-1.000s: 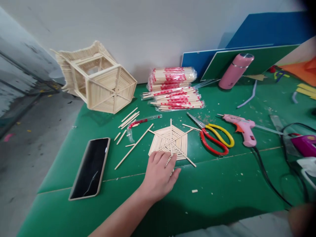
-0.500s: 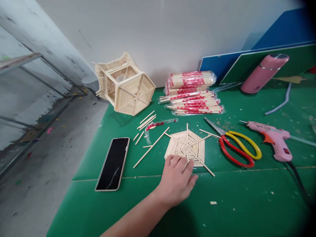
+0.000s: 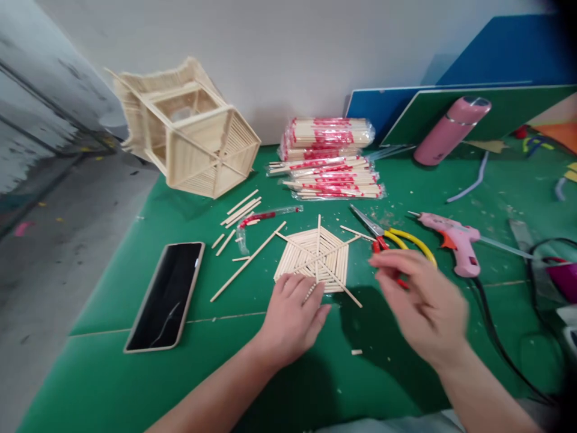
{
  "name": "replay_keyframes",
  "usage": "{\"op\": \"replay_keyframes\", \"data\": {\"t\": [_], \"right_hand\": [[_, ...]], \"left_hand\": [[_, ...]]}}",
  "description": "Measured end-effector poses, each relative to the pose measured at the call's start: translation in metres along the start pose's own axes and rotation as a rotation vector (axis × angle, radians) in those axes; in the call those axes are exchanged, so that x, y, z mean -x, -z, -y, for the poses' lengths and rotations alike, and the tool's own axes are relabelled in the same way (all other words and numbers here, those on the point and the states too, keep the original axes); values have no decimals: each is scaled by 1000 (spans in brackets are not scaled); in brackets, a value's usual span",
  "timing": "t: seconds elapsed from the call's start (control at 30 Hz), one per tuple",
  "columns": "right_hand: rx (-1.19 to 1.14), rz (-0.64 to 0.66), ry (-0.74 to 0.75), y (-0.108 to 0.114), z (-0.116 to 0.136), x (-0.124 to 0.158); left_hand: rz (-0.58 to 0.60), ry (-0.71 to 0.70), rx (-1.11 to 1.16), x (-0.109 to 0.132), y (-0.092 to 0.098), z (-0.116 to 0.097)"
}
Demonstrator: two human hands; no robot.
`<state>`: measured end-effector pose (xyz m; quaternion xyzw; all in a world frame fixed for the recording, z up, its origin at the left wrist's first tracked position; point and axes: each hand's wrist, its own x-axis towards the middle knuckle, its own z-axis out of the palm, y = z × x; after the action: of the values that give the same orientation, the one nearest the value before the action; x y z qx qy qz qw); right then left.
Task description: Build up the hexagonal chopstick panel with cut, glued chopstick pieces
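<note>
From the head view, the left hand (image 3: 292, 319) lies flat on the green table (image 3: 112, 385), fingers (image 3: 294, 284) loosely spread and touching the near edge of the hexagonal stick panel (image 3: 322, 255), while the blurred right hand (image 3: 424, 304) hovers half-curled over the scissors (image 3: 417, 242), and I cannot tell whether it grips anything.

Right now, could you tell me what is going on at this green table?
A person is working on a flat hexagonal chopstick panel on the green table. The left hand rests its fingers on the panel's near edge. The right hand, blurred, hovers just above the red-and-yellow scissors, not clearly holding anything. A pink glue gun lies to the right, a phone to the left; wrapped chopstick packs and a hexagonal chopstick frame sit behind.
</note>
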<state>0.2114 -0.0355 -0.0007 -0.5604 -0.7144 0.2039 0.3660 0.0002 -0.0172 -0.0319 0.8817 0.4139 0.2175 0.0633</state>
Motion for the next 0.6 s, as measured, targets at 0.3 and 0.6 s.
{"op": "replay_keyframes", "data": {"t": [0.3, 0.6], "right_hand": [[32, 126, -90, -41, -11, -8], [117, 149, -106, -42, -9, -9]], "left_hand": [[35, -5, 19, 3, -4, 3], [56, -15, 44, -1, -1, 4]]}}
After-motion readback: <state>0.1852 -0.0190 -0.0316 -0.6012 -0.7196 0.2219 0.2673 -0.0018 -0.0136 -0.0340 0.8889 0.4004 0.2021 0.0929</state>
